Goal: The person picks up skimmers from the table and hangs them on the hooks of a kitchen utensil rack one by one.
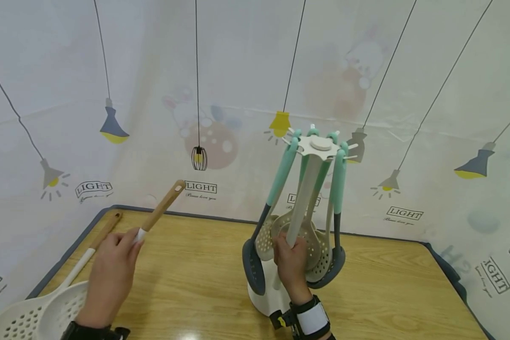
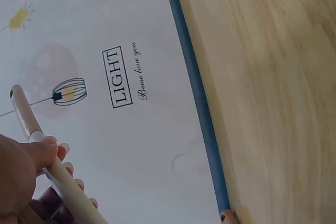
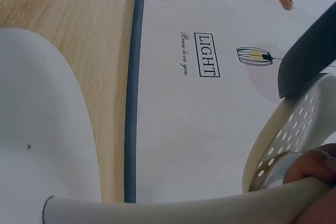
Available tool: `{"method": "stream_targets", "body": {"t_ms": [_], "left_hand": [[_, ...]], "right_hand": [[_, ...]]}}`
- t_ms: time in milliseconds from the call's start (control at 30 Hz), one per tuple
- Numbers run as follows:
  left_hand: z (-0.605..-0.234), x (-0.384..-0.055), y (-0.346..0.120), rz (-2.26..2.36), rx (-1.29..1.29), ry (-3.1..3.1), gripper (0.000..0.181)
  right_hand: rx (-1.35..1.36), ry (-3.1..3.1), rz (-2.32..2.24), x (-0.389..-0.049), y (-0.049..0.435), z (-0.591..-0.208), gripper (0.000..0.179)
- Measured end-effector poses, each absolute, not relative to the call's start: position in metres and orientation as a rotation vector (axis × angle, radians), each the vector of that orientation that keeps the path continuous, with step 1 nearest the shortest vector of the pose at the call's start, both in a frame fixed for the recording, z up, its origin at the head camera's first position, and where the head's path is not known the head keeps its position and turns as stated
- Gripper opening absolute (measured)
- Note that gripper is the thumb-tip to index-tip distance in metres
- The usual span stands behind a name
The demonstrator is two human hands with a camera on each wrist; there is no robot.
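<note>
My left hand (image 1: 112, 274) grips a white-handled utensil with a wooden end (image 1: 163, 205), which points up and away. Its lower part is hidden behind the hand; a white perforated head (image 1: 63, 307) below seems to belong to it. On the table at the left lies a white skimmer (image 1: 14, 321) with a wooden handle end. My right hand (image 1: 292, 264) is wrapped round the pale pole (image 1: 304, 198) of a rotating utensil stand. From its top hooks (image 1: 320, 144) hang several teal-handled utensils, including a dark spoon-like one (image 1: 252, 267) and a beige skimmer (image 1: 322, 259).
The stand's round white base (image 1: 259, 300) is at the middle of the wooden table (image 1: 187, 274). A dark blue edging (image 1: 212, 217) runs along the table's back. Behind it hangs a pale cloth (image 1: 246, 71) printed with lamps.
</note>
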State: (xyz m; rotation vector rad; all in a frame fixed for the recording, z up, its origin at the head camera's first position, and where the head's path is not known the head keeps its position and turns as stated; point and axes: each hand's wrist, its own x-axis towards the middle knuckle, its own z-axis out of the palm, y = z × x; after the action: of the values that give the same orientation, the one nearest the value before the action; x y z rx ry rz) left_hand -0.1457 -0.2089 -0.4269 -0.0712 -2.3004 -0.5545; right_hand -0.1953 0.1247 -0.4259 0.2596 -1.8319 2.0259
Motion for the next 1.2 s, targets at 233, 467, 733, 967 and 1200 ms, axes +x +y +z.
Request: {"method": "stream_targets", "body": {"t_ms": [233,467,733,967,1200], "left_hand": [[-0.416,-0.139,-0.191,-0.555,-0.177,-2.241,0.031],[-0.408,-0.135,-0.174,-0.588,-0.249,-2.224,0.033],[-0.405,-0.132,-0.151,-0.726,-0.374,-2.158,0.040],[-0.400,-0.130,-0.137,-0.932,-0.324,-2.204,0.028],[-0.395,-0.125,-0.131,-1.017,-0.299,-2.310,0.028]], "right_hand": [[0.247,-1.829,2.040,-0.195,0.125,-0.426,0.041],[0.250,-1.839,2.027,-0.195,0.124,-0.426,0.041],[0.259,-1.837,2.031,-0.195,0.125,-0.427,0.040],[0.243,-1.834,2.037,-0.196,0.125,-0.426,0.040],[0.233,-1.834,2.041,-0.196,0.125,-0.426,0.040]]}}
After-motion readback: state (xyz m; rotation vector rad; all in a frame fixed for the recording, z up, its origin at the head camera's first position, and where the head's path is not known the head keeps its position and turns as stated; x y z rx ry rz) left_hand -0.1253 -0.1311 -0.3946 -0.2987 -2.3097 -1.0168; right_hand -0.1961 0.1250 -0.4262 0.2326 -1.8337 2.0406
